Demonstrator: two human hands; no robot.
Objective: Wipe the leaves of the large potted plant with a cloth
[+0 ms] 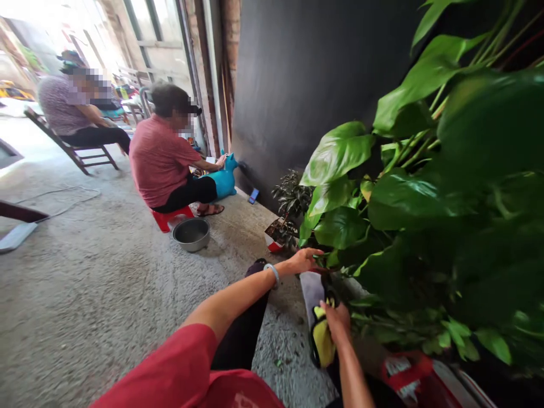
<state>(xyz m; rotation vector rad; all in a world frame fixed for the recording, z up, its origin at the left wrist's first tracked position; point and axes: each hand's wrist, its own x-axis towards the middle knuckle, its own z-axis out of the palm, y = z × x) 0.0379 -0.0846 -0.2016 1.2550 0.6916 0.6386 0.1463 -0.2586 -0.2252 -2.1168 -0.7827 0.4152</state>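
Observation:
My left hand (304, 260) reaches forward to the base of a big leafy green plant (425, 215) and touches a low leaf; whether it grips the leaf I cannot tell. My right hand (336, 320) is lower and nearer, closed on a yellow cloth (323, 341) held against the plant's pale pot (312, 292). A bracelet sits on my left wrist. My red sleeve and dark trousers fill the bottom of the view.
A small potted plant in a red-and-white pot (274, 241) stands by the dark wall. A metal bowl (191, 233) lies on the concrete floor. One person in red sits on a red stool (168, 218) beside a teal toy (223, 180). Another person sits on a wooden chair (72, 148).

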